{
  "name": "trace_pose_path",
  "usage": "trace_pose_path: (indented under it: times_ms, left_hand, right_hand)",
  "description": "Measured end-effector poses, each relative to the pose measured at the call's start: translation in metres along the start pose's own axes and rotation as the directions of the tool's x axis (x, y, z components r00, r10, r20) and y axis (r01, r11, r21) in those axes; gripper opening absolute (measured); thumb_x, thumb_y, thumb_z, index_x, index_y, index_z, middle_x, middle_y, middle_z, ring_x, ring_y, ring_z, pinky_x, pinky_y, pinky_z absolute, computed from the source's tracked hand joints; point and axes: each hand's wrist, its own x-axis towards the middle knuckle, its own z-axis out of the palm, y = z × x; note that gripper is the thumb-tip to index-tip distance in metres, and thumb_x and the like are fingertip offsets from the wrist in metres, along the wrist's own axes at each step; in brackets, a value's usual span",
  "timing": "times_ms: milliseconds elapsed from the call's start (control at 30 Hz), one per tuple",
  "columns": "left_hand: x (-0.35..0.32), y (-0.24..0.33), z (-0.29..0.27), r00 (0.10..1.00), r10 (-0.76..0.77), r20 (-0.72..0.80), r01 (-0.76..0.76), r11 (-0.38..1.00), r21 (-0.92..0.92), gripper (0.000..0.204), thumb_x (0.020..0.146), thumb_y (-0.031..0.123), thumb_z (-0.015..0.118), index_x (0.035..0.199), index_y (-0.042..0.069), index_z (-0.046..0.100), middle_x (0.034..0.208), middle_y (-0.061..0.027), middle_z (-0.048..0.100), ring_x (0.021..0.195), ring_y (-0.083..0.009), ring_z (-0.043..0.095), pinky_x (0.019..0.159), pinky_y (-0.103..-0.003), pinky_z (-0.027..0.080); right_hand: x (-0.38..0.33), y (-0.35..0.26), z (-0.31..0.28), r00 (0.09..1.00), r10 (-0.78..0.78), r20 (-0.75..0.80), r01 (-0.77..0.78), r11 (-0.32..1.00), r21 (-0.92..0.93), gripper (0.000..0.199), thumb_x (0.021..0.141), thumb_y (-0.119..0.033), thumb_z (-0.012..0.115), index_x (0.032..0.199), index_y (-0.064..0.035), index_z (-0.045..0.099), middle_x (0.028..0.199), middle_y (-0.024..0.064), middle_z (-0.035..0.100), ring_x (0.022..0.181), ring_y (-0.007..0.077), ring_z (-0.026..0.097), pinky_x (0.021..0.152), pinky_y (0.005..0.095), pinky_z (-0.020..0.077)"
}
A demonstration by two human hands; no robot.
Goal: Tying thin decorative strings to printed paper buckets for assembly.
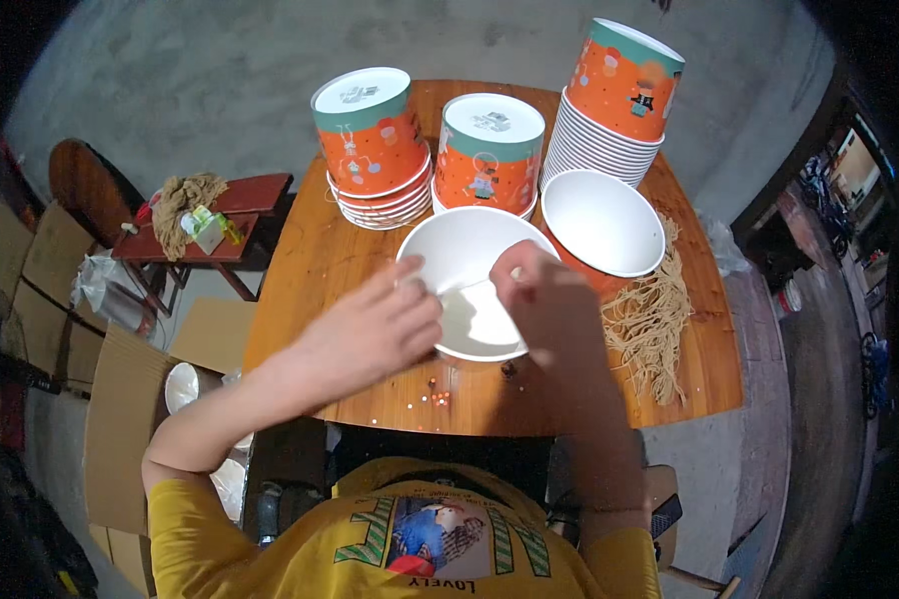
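Note:
A white-lined paper bucket [469, 240] stands mouth up near the middle of the wooden table. Over its left rim is my left hand [385, 314], fingers curled and a little blurred. My right hand [546, 295] is closed in a fist at the right rim, thumb against the fingers. A thin pale line seems to run between the two hands across the bucket's mouth. What either hand pinches is too small to name. Right of my right hand, a second open bucket [604, 225] tilts toward me, with a bundle of tan cords [654, 319] beside it.
Stacks of upturned orange-and-green buckets [370, 150], [489, 165], [624, 90] line the table's far side. Small red and white beads [440, 399] lie at the near edge. A red bench [240, 200] and an open cardboard box [125, 419] stand on the left.

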Motion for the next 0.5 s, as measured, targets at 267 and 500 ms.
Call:
trace_pose_path:
  times_ms: [267,500]
  left_hand:
    - [-0.030,-0.084,0.027,0.984,-0.178,-0.020,0.178,0.983,-0.036,0.027,0.078,0.007,0.055,0.103,0.007,0.063,0.111,-0.0100,0.053,0.108,-0.0294,0.050,0.094,-0.040,0.041]
    - [0.007,-0.017,0.009,0.664,-0.748,0.001,0.356,0.316,-0.879,0.029,0.084,-0.003,0.053,0.112,0.002,0.054,0.110,-0.0097,0.056,0.101,-0.0189,0.056,0.086,-0.029,0.046]
  right_hand:
    - [-0.011,0.013,-0.036,0.972,0.138,0.191,-0.236,0.590,0.772,0.015,0.093,-0.018,0.051,0.094,-0.0069,0.060,0.062,-0.0046,0.045,0.047,0.0027,0.036,0.040,0.0166,0.0274]
    - [-0.020,0.000,-0.036,0.865,0.298,0.403,-0.466,0.179,0.866,0.015,0.092,-0.016,0.052,0.102,-0.0064,0.056,0.069,-0.0027,0.049,0.048,0.0043,0.040,0.037,0.0184,0.0291]
